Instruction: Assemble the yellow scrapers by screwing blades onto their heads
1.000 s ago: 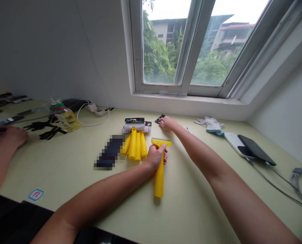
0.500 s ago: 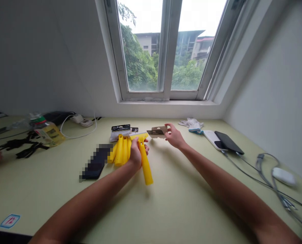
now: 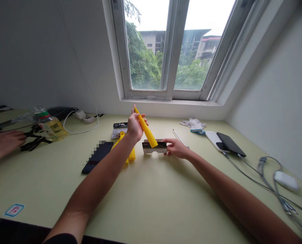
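My left hand (image 3: 135,127) is closed around a yellow scraper (image 3: 147,130), raised above the table with its handle slanting down to the right. The scraper's head is hidden behind my fingers. My right hand (image 3: 175,148) grips the right end of a small black-and-white cardboard package (image 3: 154,148), which has a cut-out in its lower edge. The tip of the scraper's handle overlaps this package in view; whether they touch I cannot tell. Partly behind my left forearm lie more yellow scrapers (image 3: 132,155), and behind them stands another black-topped package (image 3: 120,126).
A dark phone (image 3: 100,157) lies left of the scrapers. Beyond my right hand is a thin metal rod (image 3: 178,136). White gloves (image 3: 193,124), a power bank (image 3: 214,139) and cables (image 3: 264,176) sit rightward. At left, another person's hand (image 3: 9,144) is near a bottle (image 3: 51,127).
My left hand has lifted the scraper and turned its head away. My right hand has brought the package nearer and lower. The other person's hand has come further into view.
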Tool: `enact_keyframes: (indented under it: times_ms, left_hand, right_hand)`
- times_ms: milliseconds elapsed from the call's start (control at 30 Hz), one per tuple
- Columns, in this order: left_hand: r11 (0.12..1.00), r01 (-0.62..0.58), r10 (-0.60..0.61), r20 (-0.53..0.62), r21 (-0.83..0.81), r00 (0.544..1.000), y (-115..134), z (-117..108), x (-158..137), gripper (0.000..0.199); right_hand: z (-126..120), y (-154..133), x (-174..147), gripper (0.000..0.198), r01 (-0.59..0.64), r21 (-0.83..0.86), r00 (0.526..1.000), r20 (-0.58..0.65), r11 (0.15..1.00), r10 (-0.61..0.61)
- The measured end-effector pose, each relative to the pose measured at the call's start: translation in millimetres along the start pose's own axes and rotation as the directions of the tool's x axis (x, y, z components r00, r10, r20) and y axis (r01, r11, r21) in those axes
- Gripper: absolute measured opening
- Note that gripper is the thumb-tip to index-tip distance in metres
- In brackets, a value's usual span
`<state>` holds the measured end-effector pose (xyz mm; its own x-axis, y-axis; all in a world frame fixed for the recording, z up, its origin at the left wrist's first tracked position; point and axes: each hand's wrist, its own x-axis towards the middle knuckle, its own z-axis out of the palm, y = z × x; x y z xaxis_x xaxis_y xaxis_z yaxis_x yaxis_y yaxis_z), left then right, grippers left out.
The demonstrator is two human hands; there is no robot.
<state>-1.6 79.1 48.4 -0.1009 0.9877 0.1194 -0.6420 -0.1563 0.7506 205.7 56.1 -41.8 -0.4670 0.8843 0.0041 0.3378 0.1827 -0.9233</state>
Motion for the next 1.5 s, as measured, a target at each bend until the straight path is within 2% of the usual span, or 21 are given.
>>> enact_keyframes:
  times_ms: [167, 333, 400, 533, 567, 667, 800, 867, 967, 1033, 1133, 1233, 1300, 1367, 1433, 1500]
  left_hand:
    - [0.983, -0.156, 0.164, -0.074, 0.098, 0.984, -5.1, -7.6, -0.4, 0.070]
    - [0.975, -0.208, 0.218, -0.156, 0.081, 0.963, -9.1, -8.4, -1.5, 0.098]
    - [0.978, -0.206, 0.209, -0.194, 0.037, 0.959, -6.8, -8.3, 0.8, 0.092]
    - [0.965, -0.262, 0.259, -0.166, 0.000, 0.952, 2.1, -9.5, 6.5, 0.038]
    - [0.959, -0.282, 0.279, -0.156, 0.001, 0.947, 3.6, -9.7, 7.1, 0.031]
    - [0.955, -0.298, 0.296, -0.147, 0.013, 0.944, 2.3, -9.0, 5.6, 0.031]
    - [0.963, -0.264, 0.268, -0.109, 0.053, 0.957, -13.6, -5.8, -1.8, 0.035]
    - [0.967, -0.240, 0.247, -0.099, 0.083, 0.964, -23.7, -4.3, -6.5, 0.038]
    - [0.975, -0.168, 0.180, -0.080, 0.144, 0.980, -35.6, -3.1, -13.3, 0.038]
    - [0.976, -0.123, 0.137, -0.067, 0.179, 0.988, -39.9, -3.3, -16.2, 0.037]
    - [0.975, -0.102, 0.116, -0.062, 0.197, 0.991, -42.1, -5.9, -16.3, 0.035]
    - [0.978, -0.091, 0.110, -0.093, 0.187, 0.990, -43.3, -10.1, -13.2, 0.035]
    - [0.980, -0.070, 0.093, -0.118, 0.185, 0.989, -45.2, -12.4, -11.5, 0.034]
    - [0.981, -0.049, 0.072, -0.121, 0.186, 0.990, -47.6, -13.5, -11.1, 0.035]
    - [0.982, -0.041, 0.063, -0.110, 0.186, 0.992, -49.2, -13.4, -11.4, 0.035]
    - [0.981, -0.046, 0.066, -0.099, 0.188, 0.993, -48.6, -12.7, -11.2, 0.034]
  right_hand:
    - [-1.6, -9.6, -3.8, 0.050, 0.088, -0.011, 0.996, 0.015, 0.996, -0.088]
    - [4.5, -9.9, -4.3, 0.039, 0.121, -0.008, 0.991, -0.049, 0.993, -0.122]
    - [7.5, -9.3, -5.0, 0.038, 0.150, -0.027, 0.988, -0.040, 0.988, -0.151]
    - [12.8, -10.4, -7.4, 0.038, 0.177, -0.111, 0.984, 0.000, 0.978, -0.178]
    - [13.8, -10.7, -7.8, 0.037, 0.186, -0.129, 0.982, 0.012, 0.974, -0.186]
    - [15.8, -10.6, -7.9, 0.036, 0.229, -0.176, 0.973, 0.038, 0.957, -0.226]
    - [17.4, -8.2, -5.9, 0.034, 0.239, -0.168, 0.971, 0.053, 0.956, -0.233]
    - [18.9, -7.5, -4.5, 0.030, 0.193, -0.071, 0.981, 0.026, 0.979, -0.192]
    - [21.9, -9.4, -4.1, 0.025, 0.098, 0.164, 0.995, -0.047, 0.981, -0.092]
    - [23.1, -13.0, -6.2, 0.032, 0.039, 0.326, 0.999, -0.043, 0.945, -0.027]
    - [22.9, -19.6, -12.4, 0.048, -0.031, 0.481, 0.995, 0.097, 0.876, -0.018]
    - [22.8, -22.7, -17.0, 0.076, -0.042, 0.486, 0.963, 0.252, 0.873, -0.093]
    - [24.8, -21.3, -16.9, 0.090, -0.023, 0.453, 0.940, 0.312, 0.891, -0.135]
    - [28.5, -17.6, -14.8, 0.086, 0.021, 0.414, 0.954, 0.265, 0.910, -0.143]
    - [32.9, -13.6, -12.2, 0.078, 0.056, 0.391, 0.983, 0.138, 0.919, -0.119]
    - [36.3, -10.9, -10.6, 0.073, 0.069, 0.388, 0.994, 0.054, 0.919, -0.098]
